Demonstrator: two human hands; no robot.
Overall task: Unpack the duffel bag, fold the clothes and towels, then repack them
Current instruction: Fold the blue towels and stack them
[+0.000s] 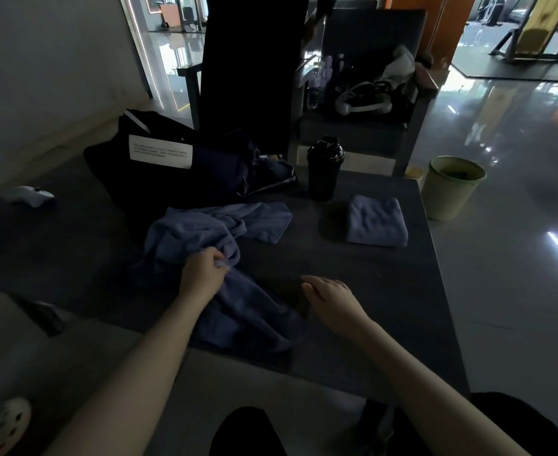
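A crumpled blue-grey towel point(205, 245) lies spread across the dark table point(402, 307), trailing toward the near edge. My left hand point(203, 274) grips a bunched fold of it near its middle. My right hand point(328, 296) hovers flat over the bare tabletop just right of the towel, fingers straight, holding nothing. A folded blue-grey towel point(377, 222) sits at the right side of the table. The dark duffel bag point(179, 166) with a white label stands open at the back left, and more blue cloth point(271, 172) spills from its mouth.
A black shaker bottle point(324, 169) stands behind the folded towel. A white controller point(29, 195) lies at the far left. A pale green bin point(451, 187) sits on the floor past the table's right edge. A cluttered chair point(369, 103) stands behind.
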